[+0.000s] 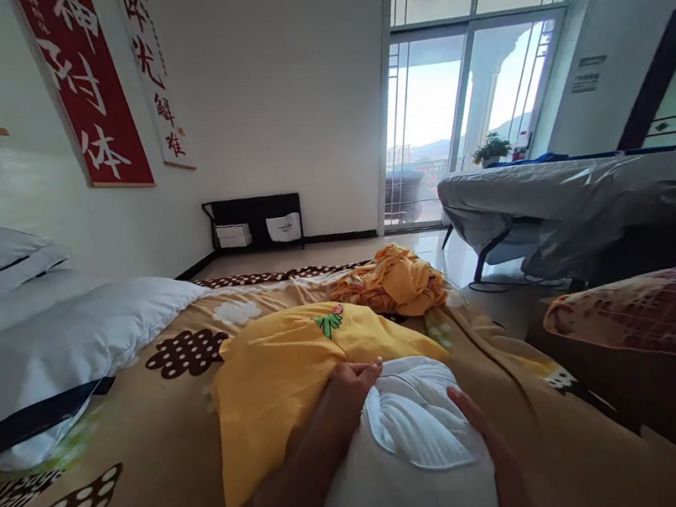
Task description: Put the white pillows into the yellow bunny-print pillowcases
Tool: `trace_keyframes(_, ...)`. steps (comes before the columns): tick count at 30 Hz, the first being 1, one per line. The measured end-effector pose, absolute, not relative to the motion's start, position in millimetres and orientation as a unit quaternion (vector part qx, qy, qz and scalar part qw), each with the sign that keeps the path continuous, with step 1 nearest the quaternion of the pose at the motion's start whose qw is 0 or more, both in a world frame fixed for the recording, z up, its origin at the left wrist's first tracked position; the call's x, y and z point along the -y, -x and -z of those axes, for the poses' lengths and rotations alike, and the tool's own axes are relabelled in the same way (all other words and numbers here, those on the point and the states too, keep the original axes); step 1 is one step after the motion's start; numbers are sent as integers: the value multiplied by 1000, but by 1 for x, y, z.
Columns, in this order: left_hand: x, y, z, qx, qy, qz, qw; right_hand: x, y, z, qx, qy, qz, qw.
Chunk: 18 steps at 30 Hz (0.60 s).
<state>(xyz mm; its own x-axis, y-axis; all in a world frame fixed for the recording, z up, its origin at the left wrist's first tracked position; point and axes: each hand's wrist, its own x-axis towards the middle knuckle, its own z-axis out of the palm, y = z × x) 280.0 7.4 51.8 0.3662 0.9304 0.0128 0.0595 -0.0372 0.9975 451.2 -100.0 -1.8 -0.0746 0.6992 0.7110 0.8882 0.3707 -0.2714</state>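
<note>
A plump white pillow (423, 419), its near end gathered in folds, lies in front of me. My left hand (357, 379) is closed at the pillow's upper left edge, thumb and fingers pinched together. Along the pillow's right side my right hand (474, 419) grips it, with most of its fingers hidden. A yellow pillowcase (280, 372) with a green and pink print is spread flat just beyond and under my left forearm. Whether the pillow's far end touches or enters the pillowcase I cannot tell.
A crumpled orange-yellow cloth (402, 278) lies on the patterned bedsheet (162, 483) beyond. White pillows (90, 341) are piled at left. A plastic-covered table (557, 187) stands at right, near a folded plaid blanket (658, 316). A low black rack (253, 215) is against the wall.
</note>
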Motion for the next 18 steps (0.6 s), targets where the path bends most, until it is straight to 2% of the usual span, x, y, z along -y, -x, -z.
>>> trace_keyframes(3,-11,-279,-51,-416,-607,-406,542,117,-423,-23,716,545,115,421)
trace_keyframes(7,-8,-279,-52,-430,-621,-434,491,125,-399,-53,723,515,174,427)
trace_keyframes(13,-2,-281,-57,-436,-648,-433,450,115,-408,-61,784,419,227,398)
trace_keyframes(18,-5,-285,-56,-458,-647,-439,422,112,-395,-67,752,498,219,372)
